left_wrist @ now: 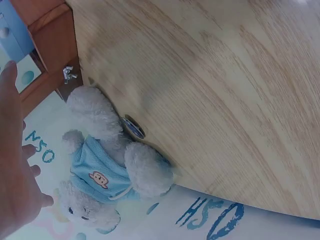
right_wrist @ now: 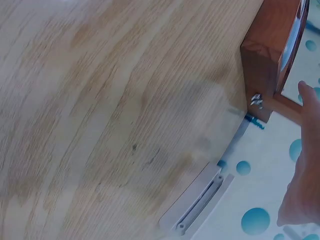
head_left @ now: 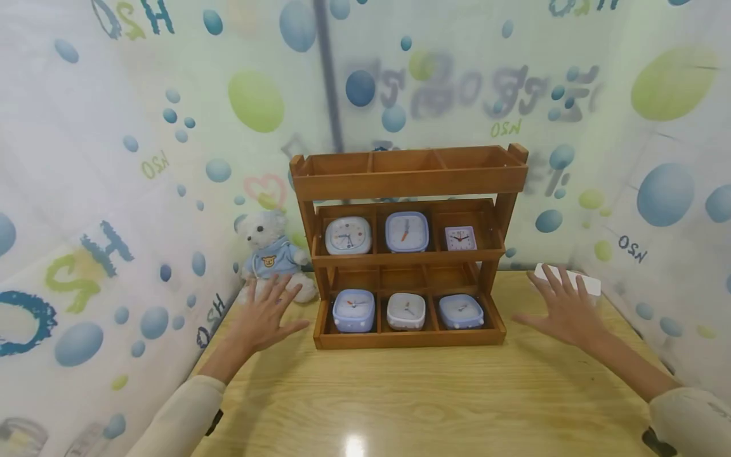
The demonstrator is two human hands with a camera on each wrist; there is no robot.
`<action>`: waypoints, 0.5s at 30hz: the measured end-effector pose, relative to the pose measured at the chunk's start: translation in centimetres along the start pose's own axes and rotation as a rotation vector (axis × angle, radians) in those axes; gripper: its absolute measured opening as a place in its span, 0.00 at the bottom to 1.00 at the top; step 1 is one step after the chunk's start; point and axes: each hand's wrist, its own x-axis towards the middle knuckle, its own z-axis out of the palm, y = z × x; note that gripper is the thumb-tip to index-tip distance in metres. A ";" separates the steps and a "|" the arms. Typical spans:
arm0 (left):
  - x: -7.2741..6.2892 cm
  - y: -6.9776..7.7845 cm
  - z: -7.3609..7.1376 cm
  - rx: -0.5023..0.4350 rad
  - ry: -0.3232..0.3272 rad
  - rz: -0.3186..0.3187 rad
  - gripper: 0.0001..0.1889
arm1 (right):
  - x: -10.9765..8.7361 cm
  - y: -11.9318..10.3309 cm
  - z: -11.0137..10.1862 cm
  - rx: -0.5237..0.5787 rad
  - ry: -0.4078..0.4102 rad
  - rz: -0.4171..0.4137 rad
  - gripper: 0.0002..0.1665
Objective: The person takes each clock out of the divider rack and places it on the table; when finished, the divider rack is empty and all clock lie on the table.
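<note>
A brown three-tier wooden shelf (head_left: 408, 186) stands at the back of the table. Its middle tier holds a white rounded clock (head_left: 348, 235), a blue-rimmed clock (head_left: 407, 231) and a small square clock (head_left: 460, 238). Below, the bottom tier has a blue clock (head_left: 354, 311), a whitish clock (head_left: 406, 311) and another blue clock (head_left: 461, 311). My left hand (head_left: 259, 320), fingers spread and holding nothing, hovers left of the shelf and overlaps a white teddy bear (head_left: 276, 251). To the shelf's right, my right hand (head_left: 568, 311) is likewise spread, with nothing in it.
The top tier has three compartments divided by thin wood. Beyond my right hand, a flat white object (head_left: 591, 285) lies near the table's back edge; the right wrist view shows a groove along it. Patterned curtains (head_left: 251, 158) enclose the wooden table (head_left: 400, 393) at the back and sides.
</note>
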 end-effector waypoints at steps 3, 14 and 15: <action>0.1 0.5 0.0 0.004 -0.004 0.008 0.47 | 0.1 -0.9 -0.1 0.036 -0.028 0.001 0.61; 1.0 2.4 0.5 -0.079 0.007 0.068 0.44 | 0.2 -3.8 0.6 0.099 0.012 -0.075 0.61; 1.1 2.5 0.6 -0.087 0.007 0.072 0.44 | 0.3 -4.1 0.8 0.101 0.016 -0.084 0.61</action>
